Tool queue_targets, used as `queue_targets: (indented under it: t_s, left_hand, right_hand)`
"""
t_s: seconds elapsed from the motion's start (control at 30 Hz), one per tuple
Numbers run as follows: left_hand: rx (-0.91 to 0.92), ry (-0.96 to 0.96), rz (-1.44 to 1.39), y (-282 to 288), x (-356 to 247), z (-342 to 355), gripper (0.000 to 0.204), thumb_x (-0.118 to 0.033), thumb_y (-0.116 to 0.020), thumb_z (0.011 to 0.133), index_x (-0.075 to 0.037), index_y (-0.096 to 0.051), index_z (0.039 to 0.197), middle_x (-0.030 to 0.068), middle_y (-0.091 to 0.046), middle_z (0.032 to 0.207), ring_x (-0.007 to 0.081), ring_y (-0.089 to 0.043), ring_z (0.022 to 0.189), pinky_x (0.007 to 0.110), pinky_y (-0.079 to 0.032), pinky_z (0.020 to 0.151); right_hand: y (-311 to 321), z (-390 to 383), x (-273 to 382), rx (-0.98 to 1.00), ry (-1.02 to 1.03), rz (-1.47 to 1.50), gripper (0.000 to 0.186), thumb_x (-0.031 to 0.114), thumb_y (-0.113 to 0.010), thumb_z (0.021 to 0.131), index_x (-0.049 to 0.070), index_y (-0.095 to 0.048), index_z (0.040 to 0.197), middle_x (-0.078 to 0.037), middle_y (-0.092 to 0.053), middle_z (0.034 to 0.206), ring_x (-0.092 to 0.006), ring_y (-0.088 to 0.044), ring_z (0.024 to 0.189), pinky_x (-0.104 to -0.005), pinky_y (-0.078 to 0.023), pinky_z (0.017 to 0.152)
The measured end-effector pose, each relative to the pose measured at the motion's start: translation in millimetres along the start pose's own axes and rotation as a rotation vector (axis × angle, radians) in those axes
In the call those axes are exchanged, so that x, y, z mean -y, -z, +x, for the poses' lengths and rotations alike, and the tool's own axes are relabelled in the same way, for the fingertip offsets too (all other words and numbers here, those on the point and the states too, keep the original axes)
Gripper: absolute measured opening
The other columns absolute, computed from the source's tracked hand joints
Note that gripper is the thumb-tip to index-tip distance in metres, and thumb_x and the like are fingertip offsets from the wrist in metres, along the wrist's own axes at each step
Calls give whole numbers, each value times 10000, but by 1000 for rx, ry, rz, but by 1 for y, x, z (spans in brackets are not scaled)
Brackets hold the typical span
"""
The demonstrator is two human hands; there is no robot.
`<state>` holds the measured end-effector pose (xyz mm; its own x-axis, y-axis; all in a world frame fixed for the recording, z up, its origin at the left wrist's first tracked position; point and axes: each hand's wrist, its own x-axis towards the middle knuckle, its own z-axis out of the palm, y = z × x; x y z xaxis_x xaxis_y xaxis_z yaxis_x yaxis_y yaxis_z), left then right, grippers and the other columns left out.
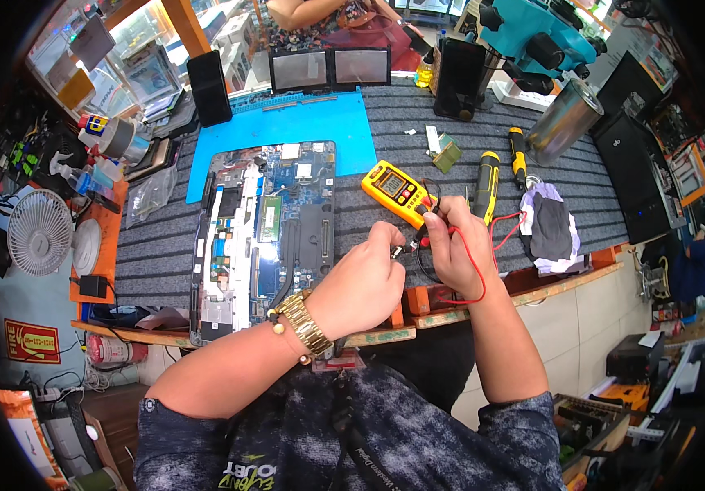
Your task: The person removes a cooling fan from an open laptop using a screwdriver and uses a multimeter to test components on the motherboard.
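My left hand, with a gold watch on its wrist, is closed in a pinch on a small dark piece that looks like a connector. Close beside it my right hand is closed around the test probes of a yellow multimeter; red and black leads loop about its fingers. The multimeter lies just beyond both hands, its display lit. Left of them rests an opened laptop base, its blue circuit board, memory module and ribbon cables exposed. My fingers partly hide the connector and probe tips.
A blue mat lies under the laptop's far end. Yellow-black screwdrivers, a grey cloth and a metal cylinder stand or lie to the right. A teal microscope is at the back; a white fan is left.
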<state>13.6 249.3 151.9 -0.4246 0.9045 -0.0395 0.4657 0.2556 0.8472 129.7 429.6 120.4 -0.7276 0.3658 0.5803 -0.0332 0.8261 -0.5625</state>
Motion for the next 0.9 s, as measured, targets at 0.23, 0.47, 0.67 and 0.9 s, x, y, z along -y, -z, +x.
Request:
queue_targets:
  t_s: [0.23,0.47,0.67,0.9]
  left_hand:
    - [147,14,106,24,-8,-2,341,-33,-594,1029,12,-535,1362,271,-758,1021,485,-748,1048,541,-585,942]
    - [73,-222,215,30,-2,-4,267,18,-631,947,21,-704,1203,263,-772,1129,469,-747,1106,544,-596,964]
    - [83,-284,260,33,-2,0,306,26,-632,921,28,-784,1186,262,-798,1103,443,-778,1039,505,-626,940]
    - [136,-197,116,35,-4,2,364,8,-672,923,27,-799,1263,255,-820,1106,327,-828,912,438,-654,865]
  right_hand:
    - [1,0,1,6,-10,-4,156,99,-709,1098,40,-565,1083,-213,-707,835,-464,-725,745,-507,-555,623]
    - [0,-1,0,1,-8,15,143,76,-701,1102,32,-566,1085,-200,-679,827,-424,-710,707,-480,-541,615]
    - [-2,-1,-1,-21,35,28,116,17,-682,1104,16,-568,1084,-174,-617,811,-367,-663,638,-439,-498,593]
    - [-2,0,-1,-17,40,14,117,24,-685,1106,15,-570,1086,-173,-614,821,-371,-647,641,-438,-489,596]
